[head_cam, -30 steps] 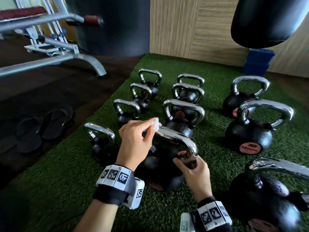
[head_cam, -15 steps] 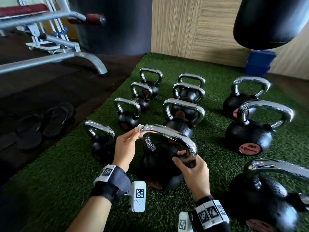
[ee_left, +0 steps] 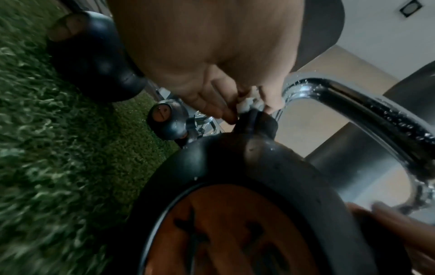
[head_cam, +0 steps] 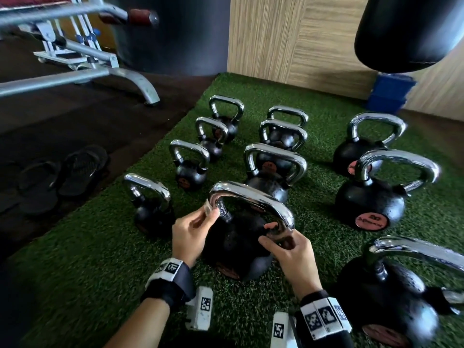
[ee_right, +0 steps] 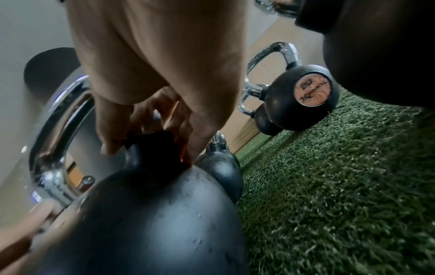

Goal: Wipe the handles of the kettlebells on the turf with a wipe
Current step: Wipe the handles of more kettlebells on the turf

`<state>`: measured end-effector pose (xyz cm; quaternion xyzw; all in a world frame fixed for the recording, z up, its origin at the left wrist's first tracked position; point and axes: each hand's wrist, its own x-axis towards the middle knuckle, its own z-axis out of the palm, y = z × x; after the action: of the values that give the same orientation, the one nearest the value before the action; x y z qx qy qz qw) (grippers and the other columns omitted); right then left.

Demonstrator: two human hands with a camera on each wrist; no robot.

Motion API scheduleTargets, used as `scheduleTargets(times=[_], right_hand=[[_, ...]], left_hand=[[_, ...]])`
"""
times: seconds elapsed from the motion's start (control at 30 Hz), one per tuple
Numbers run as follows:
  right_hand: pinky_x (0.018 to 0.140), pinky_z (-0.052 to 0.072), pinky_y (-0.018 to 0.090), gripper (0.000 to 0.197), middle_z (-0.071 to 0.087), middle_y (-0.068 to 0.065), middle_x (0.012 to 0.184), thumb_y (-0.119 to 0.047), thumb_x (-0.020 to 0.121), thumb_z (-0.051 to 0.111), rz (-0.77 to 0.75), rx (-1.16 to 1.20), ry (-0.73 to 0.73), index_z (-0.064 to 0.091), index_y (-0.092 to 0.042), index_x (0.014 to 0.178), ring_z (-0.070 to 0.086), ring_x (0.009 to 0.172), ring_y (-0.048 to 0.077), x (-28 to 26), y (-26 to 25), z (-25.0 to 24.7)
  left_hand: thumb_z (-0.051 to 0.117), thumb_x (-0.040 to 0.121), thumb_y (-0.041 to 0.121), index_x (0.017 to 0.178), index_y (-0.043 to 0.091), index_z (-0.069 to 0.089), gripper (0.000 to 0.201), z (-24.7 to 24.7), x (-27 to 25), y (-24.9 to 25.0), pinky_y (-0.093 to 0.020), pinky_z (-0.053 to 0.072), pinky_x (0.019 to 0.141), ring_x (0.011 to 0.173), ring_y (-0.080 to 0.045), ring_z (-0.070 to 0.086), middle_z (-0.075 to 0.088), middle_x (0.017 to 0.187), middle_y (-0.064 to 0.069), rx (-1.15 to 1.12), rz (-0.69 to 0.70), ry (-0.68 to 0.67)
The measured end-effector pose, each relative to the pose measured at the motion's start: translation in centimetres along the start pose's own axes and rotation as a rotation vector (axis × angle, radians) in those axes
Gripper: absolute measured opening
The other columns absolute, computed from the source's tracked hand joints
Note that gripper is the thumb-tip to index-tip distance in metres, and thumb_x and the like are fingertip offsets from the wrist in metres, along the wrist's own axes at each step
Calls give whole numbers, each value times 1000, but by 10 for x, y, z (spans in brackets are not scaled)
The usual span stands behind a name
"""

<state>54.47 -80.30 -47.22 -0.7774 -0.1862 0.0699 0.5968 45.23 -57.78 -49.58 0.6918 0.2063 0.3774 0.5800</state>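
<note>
Several black kettlebells with chrome handles stand on green turf. The nearest middle kettlebell has a wet chrome handle. My left hand pinches a small white wipe against the left leg of that handle, just above the black ball; the wipe shows between thumb and fingers in the left wrist view. My right hand grips the right leg of the same handle where it meets the ball, and in the right wrist view its fingers curl round that joint.
More kettlebells stand behind and to the right, the closest at the lower right. A weight bench frame and black sandals lie on the dark floor at left. A black punching bag hangs upper right, above a blue box.
My left hand slid the wipe from the top of the handle down its left leg toward the ball. The right hand kept its grip on the right leg.
</note>
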Motion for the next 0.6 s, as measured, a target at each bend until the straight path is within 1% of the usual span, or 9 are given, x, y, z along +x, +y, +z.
scheduleTargets(times=[0.07, 0.17, 0.2, 0.27, 0.33, 0.4, 0.5, 0.57, 0.6], right_hand=[[80, 60, 41, 26, 78, -5, 84, -25, 67, 92, 3, -58, -60, 75, -19, 85, 74, 82, 13, 0, -4, -9], [63, 51, 17, 27, 73, -15, 76, -24, 65, 90, -43, -237, -137, 69, -33, 81, 67, 69, 0, -7, -12, -23], [61, 47, 15, 26, 71, -14, 74, -24, 66, 89, -68, -298, -160, 69, -34, 78, 64, 68, 0, -10, -14, -25], [65, 44, 17, 21, 67, -15, 74, -19, 68, 85, -150, -386, -192, 72, -32, 79, 62, 73, 0, -17, -20, -28], [72, 50, 22, 29, 68, -24, 85, -8, 69, 80, -281, -451, -202, 78, -27, 90, 63, 83, 3, -25, -26, -23], [78, 56, 28, 36, 74, -16, 96, 2, 69, 72, -410, -513, -196, 80, -17, 99, 64, 88, 15, -30, -32, -9], [78, 56, 29, 43, 77, -3, 100, 9, 68, 57, -524, -512, -159, 79, -10, 99, 63, 88, 18, -31, -37, 13], [77, 53, 29, 41, 77, -5, 94, 5, 69, 53, -543, -483, -117, 80, -13, 94, 62, 87, 18, -25, -37, 21], [76, 52, 30, 38, 76, -6, 92, 2, 71, 53, -531, -465, -75, 80, -16, 91, 62, 86, 18, -20, -36, 24]], left_hand=[[81, 84, 38, 105, 16, 82, 30, -2, 6, 3, -20, 57, 77, 86, 2, 73, 80, 92, 10, 130, 83, 57], [82, 82, 42, 98, 19, 83, 28, -1, 16, 16, -27, 59, 70, 78, 2, 73, 79, 86, 12, 274, 131, 32], [82, 81, 44, 97, 21, 83, 28, 1, 22, 20, -29, 58, 70, 78, -1, 74, 79, 85, 12, 301, 127, 9], [82, 81, 48, 94, 25, 83, 27, 8, 35, 28, -30, 55, 67, 77, -8, 74, 79, 84, 9, 387, 126, -29], [82, 82, 44, 90, 21, 84, 24, 19, 48, 35, -31, 55, 65, 76, -12, 74, 79, 83, 2, 473, 147, -67], [80, 86, 34, 78, 12, 82, 23, 31, 57, 44, -36, 54, 61, 68, -17, 72, 76, 72, -7, 525, 207, -144], [72, 92, 22, 70, 4, 75, 28, 44, 66, 55, -35, 46, 55, 56, -15, 60, 63, 57, -6, 579, 262, -287], [67, 95, 22, 75, 2, 75, 30, 44, 75, 56, -33, 42, 53, 56, -13, 54, 63, 59, -9, 599, 202, -425], [65, 97, 24, 78, 5, 77, 30, 40, 80, 56, -29, 43, 52, 56, -9, 56, 68, 62, -6, 547, 119, -502]])
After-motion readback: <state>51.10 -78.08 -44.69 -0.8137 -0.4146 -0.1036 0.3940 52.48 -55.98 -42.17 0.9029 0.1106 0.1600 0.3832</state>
